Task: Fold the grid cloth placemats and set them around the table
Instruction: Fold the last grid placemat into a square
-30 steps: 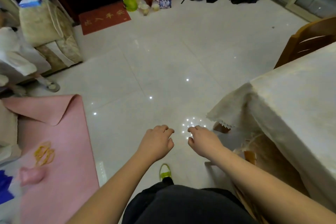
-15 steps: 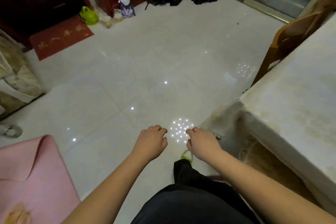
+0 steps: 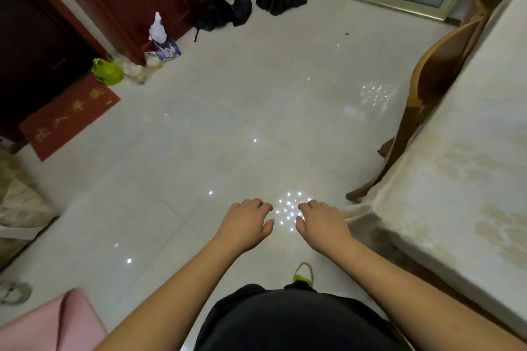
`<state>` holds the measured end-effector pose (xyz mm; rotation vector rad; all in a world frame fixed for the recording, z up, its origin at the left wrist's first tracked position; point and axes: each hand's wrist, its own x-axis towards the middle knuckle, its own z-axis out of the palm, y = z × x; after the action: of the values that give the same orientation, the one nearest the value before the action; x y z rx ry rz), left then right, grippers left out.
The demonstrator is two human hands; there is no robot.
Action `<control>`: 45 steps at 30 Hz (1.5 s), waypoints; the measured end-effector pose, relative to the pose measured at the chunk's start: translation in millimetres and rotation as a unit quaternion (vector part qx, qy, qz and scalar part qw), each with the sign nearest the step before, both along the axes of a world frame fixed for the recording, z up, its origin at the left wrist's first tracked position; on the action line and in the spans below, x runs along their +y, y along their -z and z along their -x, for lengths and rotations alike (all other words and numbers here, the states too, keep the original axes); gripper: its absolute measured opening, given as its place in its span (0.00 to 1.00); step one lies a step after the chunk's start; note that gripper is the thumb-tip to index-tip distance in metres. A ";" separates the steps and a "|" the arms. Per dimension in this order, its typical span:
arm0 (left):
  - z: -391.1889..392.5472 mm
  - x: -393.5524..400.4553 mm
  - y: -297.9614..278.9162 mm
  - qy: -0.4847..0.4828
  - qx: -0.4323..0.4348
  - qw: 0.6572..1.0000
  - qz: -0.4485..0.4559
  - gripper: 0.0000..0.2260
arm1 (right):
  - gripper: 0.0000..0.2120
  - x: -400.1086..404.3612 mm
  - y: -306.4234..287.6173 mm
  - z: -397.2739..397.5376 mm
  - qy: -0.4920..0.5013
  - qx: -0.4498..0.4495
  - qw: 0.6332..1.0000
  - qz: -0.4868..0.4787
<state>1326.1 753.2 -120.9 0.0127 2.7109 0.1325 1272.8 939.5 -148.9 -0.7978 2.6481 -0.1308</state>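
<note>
A person's 2 hands, left hand (image 3: 245,224) & right hand (image 3: 322,225), hover near each other, fingers loosely curled, holding nothing, w/ the cloth-covered table (image 3: 462,179) at right.

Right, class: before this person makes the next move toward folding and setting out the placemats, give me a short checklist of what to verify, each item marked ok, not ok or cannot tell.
1. Left hand free to pick up cloth: ok, fingers loosely curled, holding nothing.
2. Right hand free: ok, also holding nothing.
3. Grid placemats located: not ok, none shows in this view.
4. Table within reach: ok, its covered corner lies just right of the right hand.
5. Tabletop free for setting mats: cannot tell, only part of it shows.
6. Floor ahead free of obstacles: ok, bags and the red doormat lie off by the far wall.
</note>
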 end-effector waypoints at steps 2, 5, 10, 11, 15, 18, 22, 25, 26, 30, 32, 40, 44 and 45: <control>23.0 -0.6 0.0 0.010 0.003 1.000 -0.005 0.19 | 0.19 -2.4 -3.1 19.9 0.019 -0.010 1.000 0.003; 60.8 -5.3 2.6 0.021 -0.008 1.000 -0.008 0.19 | 0.18 -3.6 -5.3 51.2 0.045 -0.016 0.999 -0.001; 128.5 -19.3 10.5 0.050 0.002 0.999 -0.015 0.19 | 0.20 -1.2 -3.0 110.8 0.086 -0.029 0.996 -0.004; 143.1 -22.8 12.2 0.056 0.002 0.998 -0.018 0.19 | 0.21 -2.4 -2.0 123.7 0.093 -0.031 0.995 -0.008; 209.5 -45.2 18.3 0.085 -0.008 0.995 -0.059 0.19 | 0.20 -18.8 2.6 177.6 0.112 -0.031 0.993 -0.024; 266.7 -73.2 17.7 0.121 -0.021 0.990 -0.063 0.21 | 0.20 -40.0 5.4 221.1 0.126 -0.034 0.991 -0.027; 330.8 -104.6 10.9 0.157 -0.028 0.986 -0.056 0.22 | 0.20 -68.5 0.7 274.2 0.146 -0.032 0.988 -0.034; 376.5 -117.8 6.0 0.187 -0.028 0.980 -0.066 0.23 | 0.21 -85.8 -5.7 310.2 0.172 -0.032 0.985 -0.018; 392.8 -119.2 5.3 0.196 -0.027 0.978 -0.066 0.23 | 0.21 -88.0 -8.7 322.0 0.183 -0.031 0.983 -0.012; 452.8 -109.1 0.1 0.232 -0.015 0.970 -0.079 0.21 | 0.22 -82.5 -19.5 363.4 0.216 -0.004 0.976 -0.007; 485.1 -99.2 -1.3 0.241 -0.004 0.967 -0.083 0.20 | 0.22 -75.3 -22.0 385.5 0.236 0.000 0.972 -0.010; 603.7 -45.9 3.8 0.283 0.001 0.957 -0.071 0.18 | 0.21 -33.4 -11.1 479.2 0.306 -0.014 0.952 -0.001; 658.5 -17.9 -2.2 0.293 -0.011 0.954 -0.059 0.18 | 0.21 -6.7 -9.0 533.6 0.322 -0.032 0.946 0.011; 670.6 -10.3 -5.4 0.297 -0.014 0.953 -0.056 0.18 | 0.21 0.6 -10.9 546.0 0.331 -0.035 0.943 0.015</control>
<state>655.4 742.9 -115.6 0.8410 2.5412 0.1016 726.8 940.1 -137.9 0.1197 2.7362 -0.3644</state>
